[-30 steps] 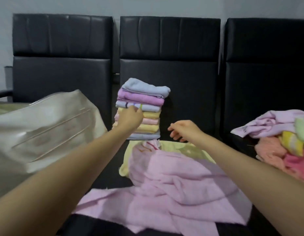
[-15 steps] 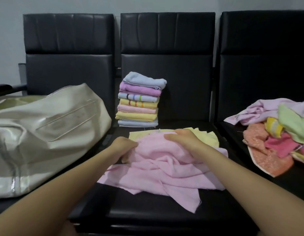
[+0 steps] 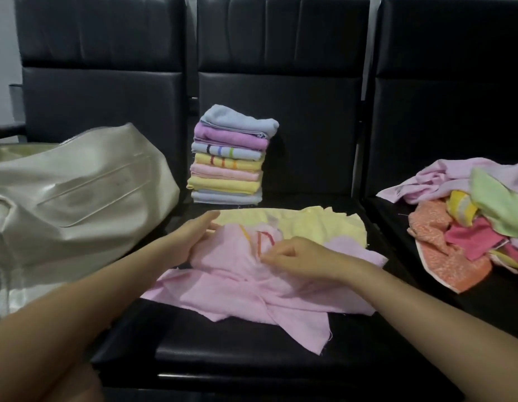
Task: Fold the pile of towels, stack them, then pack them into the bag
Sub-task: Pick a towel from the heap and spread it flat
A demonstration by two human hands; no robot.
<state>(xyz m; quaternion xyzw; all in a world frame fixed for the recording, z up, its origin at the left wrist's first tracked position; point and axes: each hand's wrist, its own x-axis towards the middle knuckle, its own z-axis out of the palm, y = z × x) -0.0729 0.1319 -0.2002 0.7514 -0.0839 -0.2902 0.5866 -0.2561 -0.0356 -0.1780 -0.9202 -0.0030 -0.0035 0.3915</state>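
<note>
Left hand (image 3: 194,236) flat, fingers straight; right hand (image 3: 295,256) pinches pink towel (image 3: 237,288), fingertips partly hidden

The cream bag (image 3: 78,195) runs off the left edge; the unfolded towel heap (image 3: 466,224) is cut by the right edge. The yellow towel (image 3: 318,224) lies partly hidden under the pink towel (image 3: 246,288) — the right hand's (image 3: 295,256) fingertips are blurred.
</note>
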